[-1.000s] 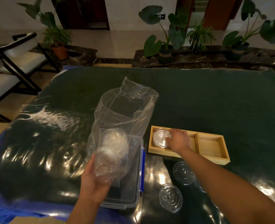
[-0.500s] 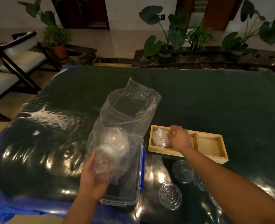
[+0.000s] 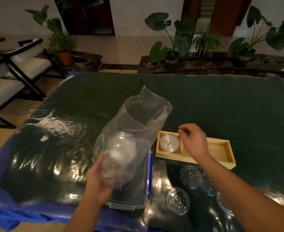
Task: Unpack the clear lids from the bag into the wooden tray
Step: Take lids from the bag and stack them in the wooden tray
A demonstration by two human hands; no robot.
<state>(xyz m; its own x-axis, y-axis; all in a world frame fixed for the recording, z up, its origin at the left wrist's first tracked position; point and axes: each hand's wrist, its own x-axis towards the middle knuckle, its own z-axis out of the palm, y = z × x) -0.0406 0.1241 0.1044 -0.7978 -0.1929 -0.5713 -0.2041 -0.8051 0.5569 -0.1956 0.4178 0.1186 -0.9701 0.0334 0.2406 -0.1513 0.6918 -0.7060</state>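
My left hand (image 3: 98, 181) grips the bottom of a clear plastic bag (image 3: 134, 128), which stands tilted with its mouth up; clear lids (image 3: 119, 151) show through its lower part. A wooden tray (image 3: 224, 158) with two compartments lies to the right. A stack of clear lids (image 3: 169, 142) sits in its left compartment. My right hand (image 3: 193, 139) hovers just above the tray's divider, fingers loosely curled, holding nothing.
A clear plastic box with blue clips (image 3: 137, 186) lies under the bag. Several loose clear lids (image 3: 177, 200) rest on the glossy dark table in front of the tray. Chairs (image 3: 12, 72) stand at left, potted plants (image 3: 171, 47) beyond the table.
My right hand has let go of the lids in the tray's left compartment and lifted up and to the right. The bag stays in my left hand.
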